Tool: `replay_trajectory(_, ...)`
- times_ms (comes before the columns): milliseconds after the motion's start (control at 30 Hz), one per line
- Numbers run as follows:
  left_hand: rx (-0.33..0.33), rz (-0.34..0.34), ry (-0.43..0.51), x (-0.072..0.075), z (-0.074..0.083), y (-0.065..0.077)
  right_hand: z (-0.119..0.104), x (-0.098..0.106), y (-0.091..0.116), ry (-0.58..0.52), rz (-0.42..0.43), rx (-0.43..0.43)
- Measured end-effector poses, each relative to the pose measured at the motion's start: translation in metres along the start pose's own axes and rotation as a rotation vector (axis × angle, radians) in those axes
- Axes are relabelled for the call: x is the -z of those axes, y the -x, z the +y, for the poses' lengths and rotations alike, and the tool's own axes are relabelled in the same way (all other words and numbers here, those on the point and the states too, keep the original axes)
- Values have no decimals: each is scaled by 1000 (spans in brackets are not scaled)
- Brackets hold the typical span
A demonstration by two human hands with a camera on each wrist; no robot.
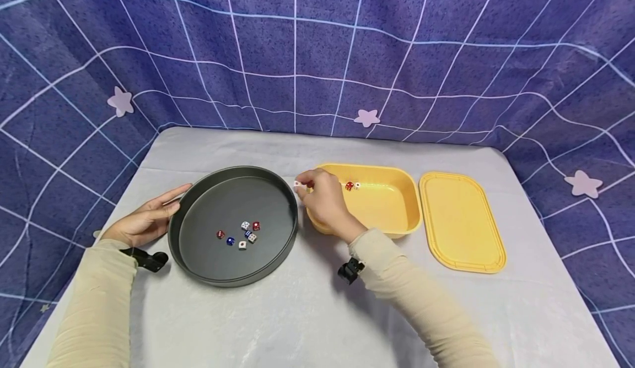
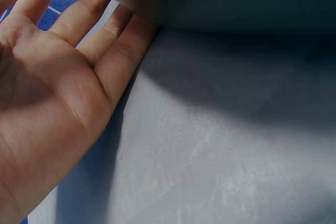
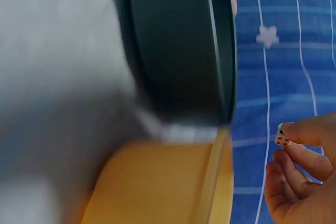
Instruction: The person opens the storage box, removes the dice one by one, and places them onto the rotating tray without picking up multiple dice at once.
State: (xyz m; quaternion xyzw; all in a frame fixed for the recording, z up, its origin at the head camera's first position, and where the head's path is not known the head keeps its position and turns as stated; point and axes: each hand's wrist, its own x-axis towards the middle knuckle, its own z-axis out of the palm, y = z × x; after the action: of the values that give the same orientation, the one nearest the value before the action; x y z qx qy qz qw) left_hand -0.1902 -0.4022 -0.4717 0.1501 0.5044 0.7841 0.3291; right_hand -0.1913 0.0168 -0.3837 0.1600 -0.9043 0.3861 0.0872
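Observation:
A white die [image 3: 282, 136] is pinched between the thumb and fingertips of my right hand [image 1: 323, 196], above the left edge of the yellow container [image 1: 382, 227]. A bit of red shows by those fingers in the head view. Inside the container lie a red die [image 1: 349, 185] and a white die [image 1: 357, 185]. My left hand [image 1: 149, 218] rests with extended fingers against the left side of the round dark pan [image 1: 213, 203]; in the left wrist view its fingertips are hidden by the pan. Several red, blue and white dice [image 1: 242, 245] are scattered on the pan's floor.
To the right of the container, a yellow lid [image 1: 461, 225] lies flat on the pale cloth-covered table [image 1: 297, 313]. A blue curtain with white lines [image 1: 317, 48] hangs behind and at the sides. Pan and container stand close together, with a narrow gap.

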Motion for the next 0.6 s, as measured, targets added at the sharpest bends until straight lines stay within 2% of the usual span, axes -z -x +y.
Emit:
replay_trajectory(167, 0, -1, -5, 0, 0, 0, -25, -18, 6, 15, -34, 75)
replay_trajectory(333, 2, 1, -7, 0, 0, 0, -43, -35, 13, 47, -89, 95)
replay_trajectory(600, -3, -3, 7, 0, -1, 0, -53, -65, 27, 71, -136, 107)
